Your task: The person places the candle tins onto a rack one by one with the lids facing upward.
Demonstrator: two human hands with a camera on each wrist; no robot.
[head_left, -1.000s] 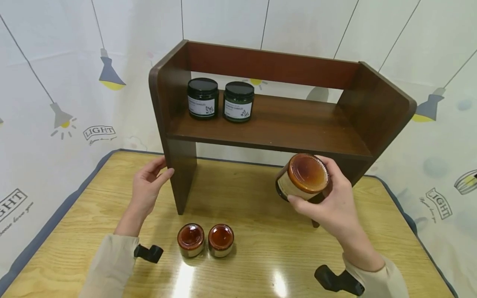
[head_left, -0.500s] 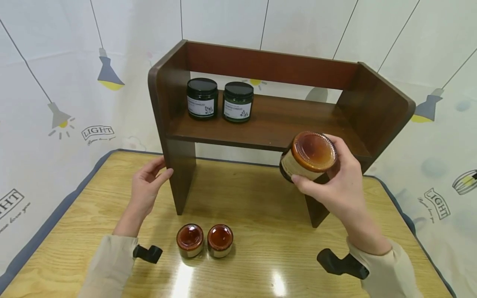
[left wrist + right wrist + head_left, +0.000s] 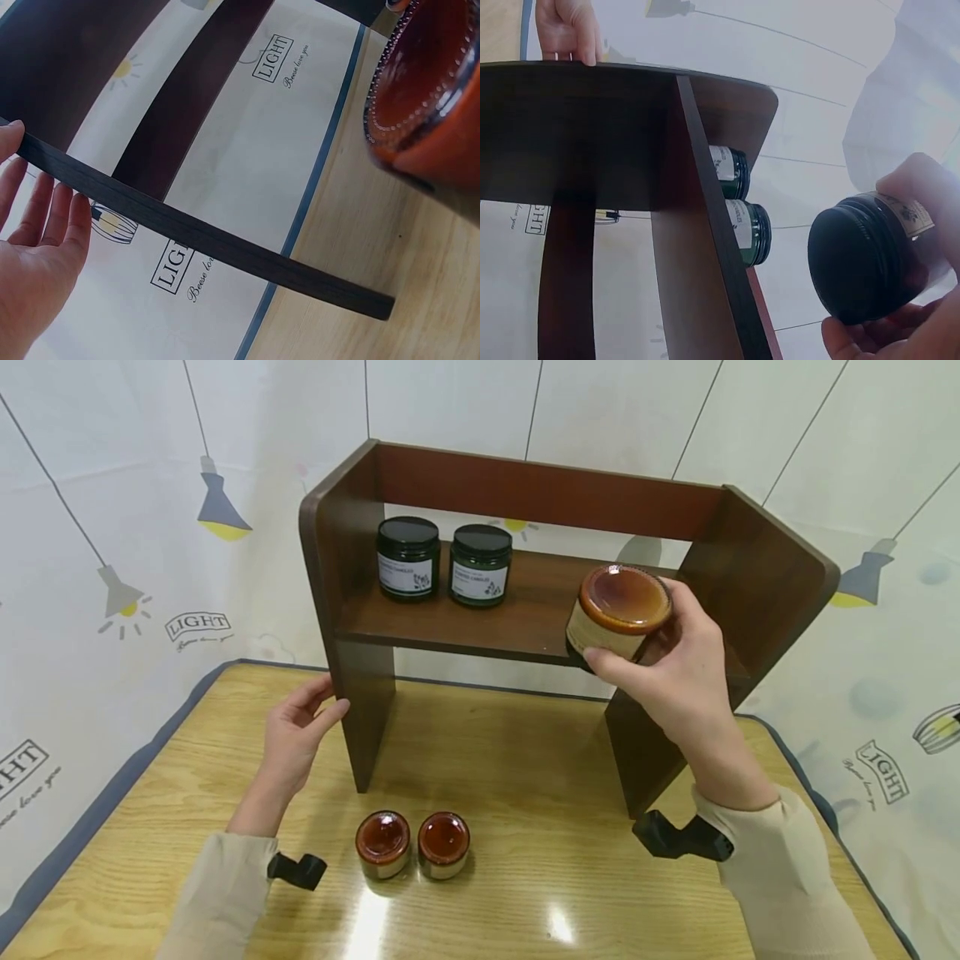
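Note:
My right hand [image 3: 682, 681] grips an amber glass candle jar [image 3: 622, 602] bottom up, its beige label facing me, in front of the right part of a dark wooden shelf [image 3: 540, 627]. Seen from the right wrist, the jar's black lid [image 3: 847, 262] points toward the camera. Thumb and fingers of my left hand [image 3: 296, 727] pinch the edge of the shelf's left side panel [image 3: 202, 232]. Two more amber jars [image 3: 383, 839] stand bottom up on the table, side by side. On the shelf board are two dark green candle jars [image 3: 480, 568] with black lids and white labels.
The shelf stands on a wood-grain table [image 3: 525, 893], with an open space under its board. A right side panel [image 3: 757, 568] rises beside my right hand. Behind hangs a pale printed cloth [image 3: 247, 427] with lamp drawings.
My right hand has raised the amber jar from below the shelf board's front edge to above it. The left hand has stayed on the side panel.

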